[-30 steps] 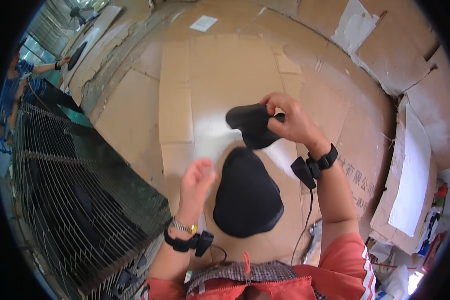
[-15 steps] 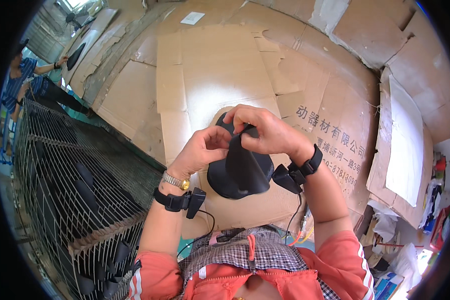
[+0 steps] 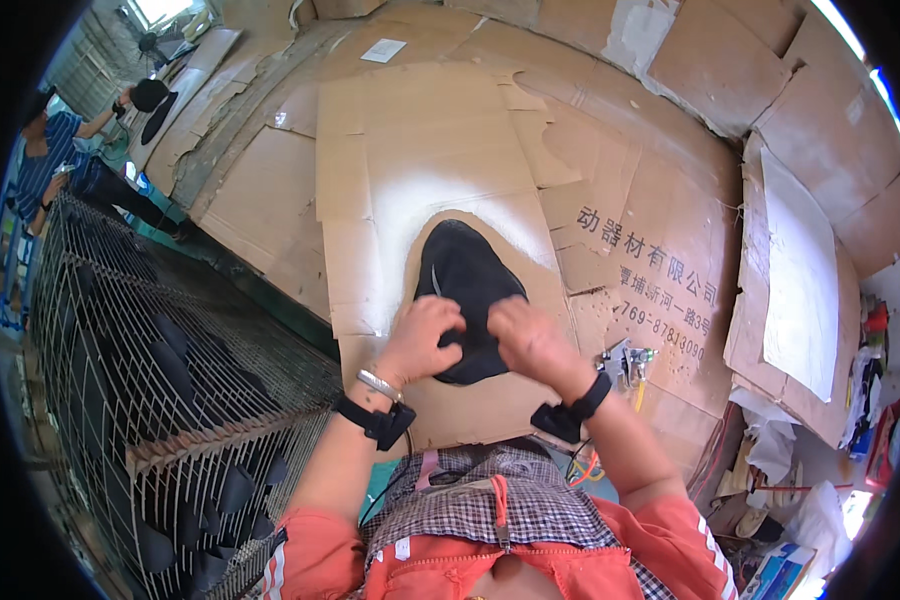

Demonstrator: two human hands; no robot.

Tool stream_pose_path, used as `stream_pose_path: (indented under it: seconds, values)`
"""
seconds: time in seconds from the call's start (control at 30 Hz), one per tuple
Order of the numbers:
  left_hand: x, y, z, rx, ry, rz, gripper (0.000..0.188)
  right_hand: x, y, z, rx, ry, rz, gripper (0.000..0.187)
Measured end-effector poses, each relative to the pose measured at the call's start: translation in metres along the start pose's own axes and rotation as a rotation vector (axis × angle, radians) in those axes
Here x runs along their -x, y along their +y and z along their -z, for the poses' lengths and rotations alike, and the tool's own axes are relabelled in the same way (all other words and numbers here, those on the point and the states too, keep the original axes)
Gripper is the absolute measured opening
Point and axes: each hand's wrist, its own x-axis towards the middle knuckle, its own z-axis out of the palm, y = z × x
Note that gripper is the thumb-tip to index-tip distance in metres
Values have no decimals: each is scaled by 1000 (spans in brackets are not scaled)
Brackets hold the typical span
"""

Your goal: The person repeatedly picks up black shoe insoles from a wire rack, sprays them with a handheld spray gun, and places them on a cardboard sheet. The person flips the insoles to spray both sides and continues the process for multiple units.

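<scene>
The person wears a coral-red jacket [image 3: 585, 575] with white stripes [image 3: 715, 552] on the sleeves [image 3: 660, 530], a dark-and-white checked cloth [image 3: 460, 505], black wrist straps [image 3: 592, 396] and one silvery bracelet [image 3: 378, 385].

A pad [image 3: 467, 262] lies on cardboard [image 3: 420, 130], mid-frame
Rack [image 3: 155, 400] lower left, spray gun [image 3: 625, 363] off to the pad's right, co-worker [image 3: 62, 140] upper left.

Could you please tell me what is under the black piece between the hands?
Brown cardboard shows around the black piece, so it seems to rest on that. The piece's underside and whatever lies directly beneath it are covered from view.
</scene>
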Motion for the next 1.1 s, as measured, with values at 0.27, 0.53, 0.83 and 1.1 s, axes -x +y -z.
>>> stream_pose_path:
  seconds: [0.27,0.53,0.83,1.1]
  values:
    - [60,-3,-65,-146,-44,316,25,163,1,-12,159,93,-670,34]
    - [50,14,-71,-248,63,490,19,186,6,-8,123,94,-926,52]
    - [34,-4,-94,-75,119,1098,30,72,15,-87,-845,456,-1034,43]
    - [29,3,-91,45,290,1100,38,103,33,-73,-890,552,-1070,45]
